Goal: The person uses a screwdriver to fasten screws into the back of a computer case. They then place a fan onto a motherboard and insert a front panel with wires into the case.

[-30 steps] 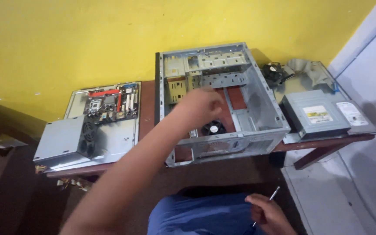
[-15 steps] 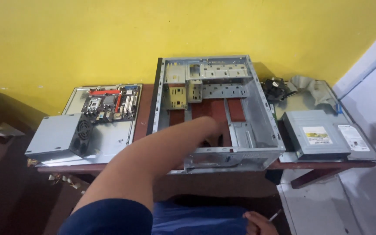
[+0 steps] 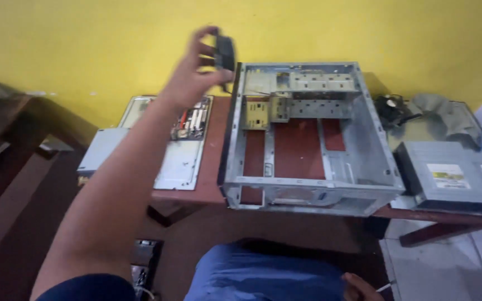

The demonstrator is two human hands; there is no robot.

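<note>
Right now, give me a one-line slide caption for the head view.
Left hand lifts a small black fan beside the emptied computer case.

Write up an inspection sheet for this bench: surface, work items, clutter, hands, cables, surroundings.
Surface: reddish-brown wooden table, mostly covered with computer parts.
Work items: small black fan held up in the air; empty grey computer case lying open on the table.
Clutter: motherboard on a metal panel at left; grey metal box beside it; disc drive at right; black cooler fan behind it.
Hands: left hand raised, gripping the fan; right hand low at the frame edge, holding a thin tool.
Cables: nothing seen clearly.
Surroundings: yellow wall behind; pale tiled floor at right.
</note>
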